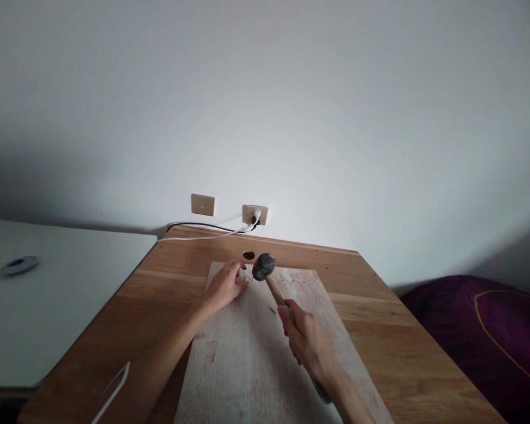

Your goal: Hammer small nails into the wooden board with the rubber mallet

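Note:
My right hand (307,335) is wrapped round the handle of a black-headed mallet (264,267). The mallet's head is up near the far end of a pale, whitewashed wooden board (242,365), close over the row of nails. My left hand (225,285) rests at the board's far left, thumb and forefinger apart beside a small nail (244,277); I see no grip on it. Right of the mallet head, several thin nails (292,282) stick up from the board. A small dark thing (272,310), perhaps a loose nail, lies nearer the middle.
The board lies on a brown wooden desk (371,318) with a round cable hole (249,255). Cables (203,236) run to a wall socket (261,214). To the left is a white tabletop (70,294) bearing a grey ring (19,266). A purple beanbag (450,318) sits at right.

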`<action>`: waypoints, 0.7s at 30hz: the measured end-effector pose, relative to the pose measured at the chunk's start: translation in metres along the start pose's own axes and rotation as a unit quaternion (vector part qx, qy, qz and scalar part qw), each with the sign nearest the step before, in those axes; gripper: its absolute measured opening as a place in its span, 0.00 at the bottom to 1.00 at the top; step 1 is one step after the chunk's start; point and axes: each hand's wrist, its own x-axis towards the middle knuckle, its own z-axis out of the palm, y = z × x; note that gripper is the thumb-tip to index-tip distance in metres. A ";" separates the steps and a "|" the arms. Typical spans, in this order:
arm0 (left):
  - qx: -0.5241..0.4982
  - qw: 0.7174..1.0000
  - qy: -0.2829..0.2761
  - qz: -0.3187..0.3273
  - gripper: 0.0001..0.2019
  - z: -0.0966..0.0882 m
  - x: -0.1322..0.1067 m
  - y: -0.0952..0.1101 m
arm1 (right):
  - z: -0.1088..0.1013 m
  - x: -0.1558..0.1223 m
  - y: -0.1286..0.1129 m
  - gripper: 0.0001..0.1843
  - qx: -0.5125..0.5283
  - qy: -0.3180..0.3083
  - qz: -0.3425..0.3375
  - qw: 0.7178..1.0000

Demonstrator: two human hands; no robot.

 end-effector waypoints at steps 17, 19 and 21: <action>0.084 0.984 -0.042 0.148 0.07 -0.018 -0.013 0.044 | -0.018 -0.035 0.035 0.30 0.004 0.043 0.106 0.993; 0.090 0.966 -0.085 0.226 0.11 -0.014 -0.019 0.059 | -0.022 -0.043 0.044 0.30 -0.014 0.053 0.112 0.992; 0.087 0.941 -0.127 0.302 0.16 -0.005 -0.026 0.071 | -0.023 -0.047 0.052 0.29 -0.031 0.061 0.104 0.992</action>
